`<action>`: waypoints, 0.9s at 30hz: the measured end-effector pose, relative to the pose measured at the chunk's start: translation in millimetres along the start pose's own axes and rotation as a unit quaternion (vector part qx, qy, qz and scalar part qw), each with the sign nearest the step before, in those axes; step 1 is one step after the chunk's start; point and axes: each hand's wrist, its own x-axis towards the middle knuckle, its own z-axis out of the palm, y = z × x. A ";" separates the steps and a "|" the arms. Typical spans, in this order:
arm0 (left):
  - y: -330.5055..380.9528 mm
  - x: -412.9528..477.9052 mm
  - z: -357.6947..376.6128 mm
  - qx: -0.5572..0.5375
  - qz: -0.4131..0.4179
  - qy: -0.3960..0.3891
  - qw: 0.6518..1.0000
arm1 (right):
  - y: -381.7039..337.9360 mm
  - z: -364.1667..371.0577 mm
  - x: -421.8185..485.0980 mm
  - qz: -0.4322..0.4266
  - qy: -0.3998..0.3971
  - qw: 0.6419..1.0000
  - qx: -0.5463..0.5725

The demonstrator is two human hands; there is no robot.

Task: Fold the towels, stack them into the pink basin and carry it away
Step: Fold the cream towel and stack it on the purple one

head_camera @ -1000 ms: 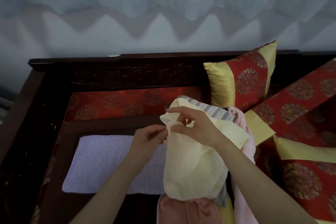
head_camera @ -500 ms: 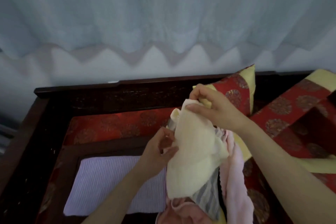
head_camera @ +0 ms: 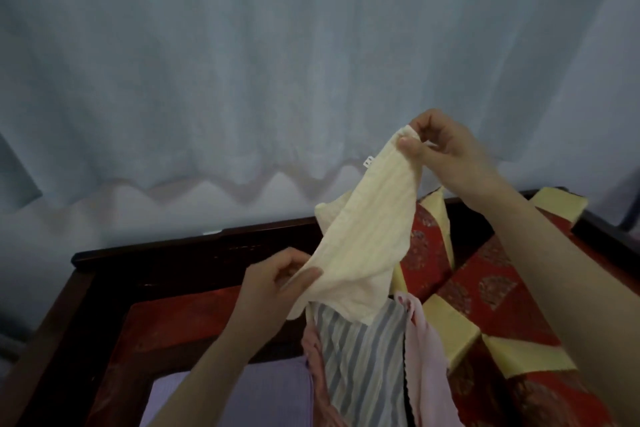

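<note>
Pale curtain fills the whole background, above a dark wooden frame with red upholstery.

Item under handling: cream towel. It is held in the air, clear of the seat, and stretched on a slant from upper right to lower left. The right hand is raised high and pinches the top corner between thumb and forefinger, with the remaining fingers curled behind. The left hand is lower and nearer the body. Its thumb lies over the lower edge and its fingers are closed beneath, so the cloth is grasped at both ends. A small white label shows on the edge just below the upper grip. Judgement: the two-point hold serves to draw the towel open and find its corners before a fold. Folding of this piece has not begun.

Directly below is a grey-and-white striped towel, with a pink towel touching its right side. Both are unfolded and appear to await the same treatment. To the left, a lilac towel lies flat and squared on the seat, apparently folded already. Red-and-gold cushions are piled to the right, beside the heap.

No pink basin is in view, so its position cannot be stated. Task assessed as at an early stage.
</note>
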 end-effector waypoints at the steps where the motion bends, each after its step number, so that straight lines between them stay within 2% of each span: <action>1: -0.3 -9.5 6.9 -0.002 -0.008 -0.014 1.000 | -3.2 0.2 -3.0 -0.001 -0.004 1.000 0.010; 5: -16.8 -54.7 48.0 0.010 -0.003 -0.029 1.000 | -9.1 4.3 -15.1 0.005 -0.046 0.999 0.028; 8: -34.7 -82.3 68.9 0.073 0.033 0.036 0.996 | -12.9 7.2 -25.3 0.018 -0.072 0.997 0.023; 10: -41.1 -89.9 72.5 0.129 0.019 0.080 0.988 | -16.4 7.9 -32.7 0.026 -0.086 0.995 0.030; 11: -43.2 -90.2 72.3 0.116 0.002 0.074 0.991 | -18.5 8.0 -35.2 0.028 -0.093 0.995 0.036; 13: -42.6 -86.9 69.5 0.010 -0.033 0.004 0.999 | -22.3 6.9 -40.3 0.031 -0.108 0.993 0.042; 15: -42.8 -80.2 65.1 -0.088 -0.065 -0.098 0.989 | -24.6 5.2 -44.7 0.038 -0.116 0.992 0.037; 18: -45.2 -70.2 58.8 -0.092 -0.072 -0.192 0.974 | -22.9 0.1 -51.5 0.050 -0.107 0.992 0.037; 23: -57.4 -66.9 39.0 -0.034 -0.054 -0.258 0.964 | -16.8 -24.0 -62.5 0.071 -0.024 0.996 0.037; 27: -65.1 -66.4 59.8 0.016 -0.017 -0.217 0.976 | -18.3 -36.7 -72.0 0.080 -0.019 0.995 0.054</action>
